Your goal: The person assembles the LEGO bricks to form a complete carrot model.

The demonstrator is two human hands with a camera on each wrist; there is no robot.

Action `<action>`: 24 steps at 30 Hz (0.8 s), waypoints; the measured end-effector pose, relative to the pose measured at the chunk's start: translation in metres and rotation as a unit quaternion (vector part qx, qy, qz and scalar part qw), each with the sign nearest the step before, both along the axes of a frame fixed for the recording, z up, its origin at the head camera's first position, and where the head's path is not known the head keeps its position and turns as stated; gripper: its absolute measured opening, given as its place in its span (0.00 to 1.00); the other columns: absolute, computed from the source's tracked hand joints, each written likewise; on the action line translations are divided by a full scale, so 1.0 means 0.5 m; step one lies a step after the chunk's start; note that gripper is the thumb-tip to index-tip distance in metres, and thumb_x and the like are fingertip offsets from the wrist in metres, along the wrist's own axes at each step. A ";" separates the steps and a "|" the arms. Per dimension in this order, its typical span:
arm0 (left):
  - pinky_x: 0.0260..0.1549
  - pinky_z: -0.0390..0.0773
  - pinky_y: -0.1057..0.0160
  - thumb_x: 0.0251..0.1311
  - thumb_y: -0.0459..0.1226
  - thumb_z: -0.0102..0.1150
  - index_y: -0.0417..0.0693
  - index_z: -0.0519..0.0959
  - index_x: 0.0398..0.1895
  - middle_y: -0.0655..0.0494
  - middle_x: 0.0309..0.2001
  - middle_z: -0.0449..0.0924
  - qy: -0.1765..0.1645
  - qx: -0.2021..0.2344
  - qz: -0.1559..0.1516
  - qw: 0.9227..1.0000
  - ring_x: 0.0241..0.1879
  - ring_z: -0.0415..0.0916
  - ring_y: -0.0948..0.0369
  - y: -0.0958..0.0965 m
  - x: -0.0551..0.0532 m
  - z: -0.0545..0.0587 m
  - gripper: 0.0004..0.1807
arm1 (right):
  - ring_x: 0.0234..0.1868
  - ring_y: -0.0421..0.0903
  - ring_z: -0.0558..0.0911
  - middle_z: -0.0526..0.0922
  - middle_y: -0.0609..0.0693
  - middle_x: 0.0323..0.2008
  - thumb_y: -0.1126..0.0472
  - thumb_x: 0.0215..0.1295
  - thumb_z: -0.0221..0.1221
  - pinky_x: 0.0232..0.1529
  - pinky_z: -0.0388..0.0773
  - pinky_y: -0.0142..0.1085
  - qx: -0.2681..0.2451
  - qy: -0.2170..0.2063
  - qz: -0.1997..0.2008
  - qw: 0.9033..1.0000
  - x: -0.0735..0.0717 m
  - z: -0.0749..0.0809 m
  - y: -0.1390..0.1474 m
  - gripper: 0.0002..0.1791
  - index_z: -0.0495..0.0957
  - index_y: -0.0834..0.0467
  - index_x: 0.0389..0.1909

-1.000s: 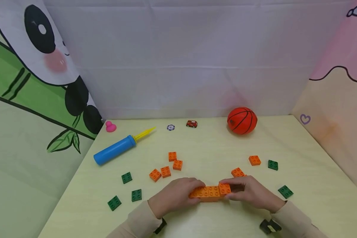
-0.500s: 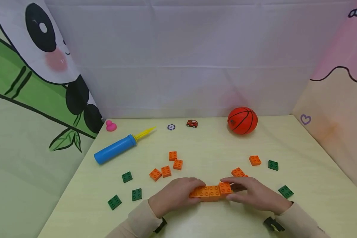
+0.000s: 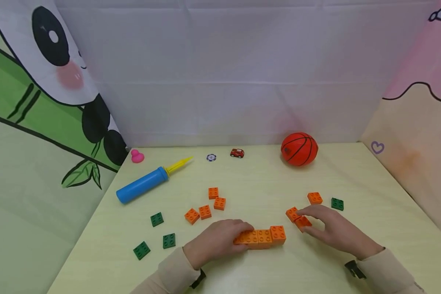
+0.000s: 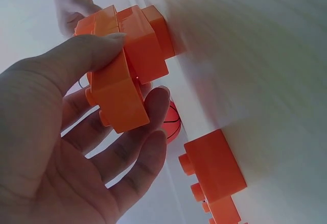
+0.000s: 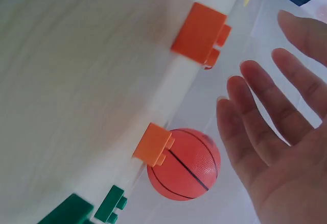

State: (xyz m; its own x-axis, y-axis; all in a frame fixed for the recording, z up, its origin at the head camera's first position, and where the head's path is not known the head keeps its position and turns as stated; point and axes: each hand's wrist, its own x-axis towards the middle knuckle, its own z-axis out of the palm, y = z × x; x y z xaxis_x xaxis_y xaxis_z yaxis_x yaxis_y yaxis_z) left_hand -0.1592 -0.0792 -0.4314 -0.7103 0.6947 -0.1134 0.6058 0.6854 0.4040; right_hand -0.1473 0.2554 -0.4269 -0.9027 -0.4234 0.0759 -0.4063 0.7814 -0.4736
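Note:
My left hand (image 3: 217, 241) holds a row of joined orange toy bricks (image 3: 262, 239) low over the table. In the left wrist view, the thumb presses on one side of the joined bricks (image 4: 120, 101), with fingers behind them. The brick at the row's right end stands higher than its neighbours. My right hand (image 3: 334, 230) reaches over two loose orange bricks, its thumb and index finger spread beside the nearer brick (image 3: 302, 223); the other brick (image 3: 292, 214) lies just beyond. In the right wrist view, the fingers are apart, with an orange brick (image 5: 199, 32) in front of them.
Several loose orange bricks (image 3: 205, 211) and green bricks (image 3: 141, 250) lie to the left. Another orange brick (image 3: 315, 198) and a green brick (image 3: 337, 203) lie right. Behind are a blue pump (image 3: 141, 186), pink toy (image 3: 136, 156), chip (image 3: 211, 157), toy car (image 3: 237, 153) and red ball (image 3: 299, 149).
My right hand has left the end of the brick row and moved right, to the loose orange bricks. The left hand and the row have stayed in place.

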 end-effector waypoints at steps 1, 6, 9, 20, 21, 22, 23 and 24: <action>0.53 0.78 0.63 0.63 0.47 0.66 0.57 0.79 0.60 0.66 0.53 0.81 0.000 -0.001 0.000 1.000 0.49 0.77 0.67 0.000 0.000 0.000 0.22 | 0.58 0.54 0.78 0.81 0.46 0.55 0.54 0.62 0.68 0.56 0.78 0.53 0.010 -0.002 -0.005 1.000 0.000 -0.002 0.001 0.21 0.81 0.49 0.57; 0.53 0.77 0.62 0.63 0.48 0.66 0.58 0.79 0.60 0.66 0.54 0.80 0.000 -0.006 0.003 1.000 0.51 0.77 0.66 0.000 0.002 0.001 0.23 | 0.60 0.57 0.76 0.81 0.49 0.55 0.55 0.61 0.69 0.57 0.76 0.55 0.038 -0.016 -0.014 0.999 0.001 -0.010 0.006 0.21 0.82 0.51 0.55; 0.53 0.78 0.62 0.63 0.48 0.66 0.58 0.79 0.60 0.66 0.54 0.80 0.000 -0.006 0.002 1.000 0.51 0.77 0.66 0.001 0.002 0.002 0.23 | 0.59 0.56 0.77 0.80 0.49 0.55 0.54 0.61 0.69 0.57 0.76 0.54 0.043 -0.029 -0.016 0.999 0.000 -0.014 0.009 0.21 0.82 0.51 0.55; 0.54 0.77 0.63 0.63 0.48 0.66 0.59 0.78 0.61 0.67 0.55 0.80 -0.002 -0.009 0.002 1.000 0.51 0.77 0.67 0.001 0.004 0.009 0.23 | 0.49 0.41 0.77 0.77 0.38 0.47 0.55 0.60 0.70 0.53 0.80 0.44 0.046 -0.028 -0.009 0.999 -0.004 -0.024 0.017 0.20 0.83 0.47 0.54; 0.54 0.77 0.63 0.63 0.48 0.66 0.59 0.78 0.61 0.67 0.55 0.80 -0.002 -0.010 0.002 1.000 0.51 0.77 0.67 0.001 0.005 0.009 0.23 | 0.48 0.41 0.77 0.77 0.38 0.47 0.55 0.59 0.70 0.52 0.81 0.43 0.045 -0.030 -0.008 0.999 -0.004 -0.024 0.017 0.20 0.83 0.47 0.53; 0.54 0.77 0.63 0.63 0.48 0.66 0.60 0.78 0.61 0.67 0.55 0.80 -0.002 -0.010 0.002 1.000 0.51 0.77 0.67 0.001 0.005 0.010 0.23 | 0.48 0.41 0.77 0.77 0.39 0.47 0.55 0.59 0.70 0.52 0.81 0.43 0.044 -0.031 -0.009 0.999 -0.004 -0.025 0.017 0.19 0.83 0.47 0.53; 0.54 0.77 0.63 0.63 0.48 0.66 0.59 0.78 0.61 0.67 0.55 0.80 0.000 -0.009 0.001 1.000 0.51 0.77 0.67 0.002 0.005 0.009 0.23 | 0.48 0.41 0.77 0.76 0.39 0.46 0.56 0.59 0.71 0.51 0.81 0.42 0.042 -0.032 -0.009 0.999 -0.005 -0.026 0.017 0.19 0.83 0.47 0.52; 0.54 0.77 0.63 0.63 0.48 0.66 0.59 0.78 0.61 0.67 0.54 0.80 0.000 -0.009 0.000 1.000 0.51 0.77 0.67 0.002 0.005 0.009 0.23 | 0.47 0.41 0.77 0.76 0.39 0.46 0.56 0.58 0.71 0.51 0.81 0.41 0.041 -0.034 -0.010 0.999 -0.006 -0.027 0.017 0.19 0.83 0.47 0.52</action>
State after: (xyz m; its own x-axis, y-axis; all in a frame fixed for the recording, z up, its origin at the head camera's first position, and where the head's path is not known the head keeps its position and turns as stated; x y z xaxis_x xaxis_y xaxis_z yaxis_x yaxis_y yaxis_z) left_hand -0.1569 -0.0785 -0.4268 -0.7108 0.6923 -0.1247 0.6059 0.6925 0.3915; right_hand -0.1501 0.2642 -0.4402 -0.9128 -0.4078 -0.0195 -0.3600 0.8263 -0.4332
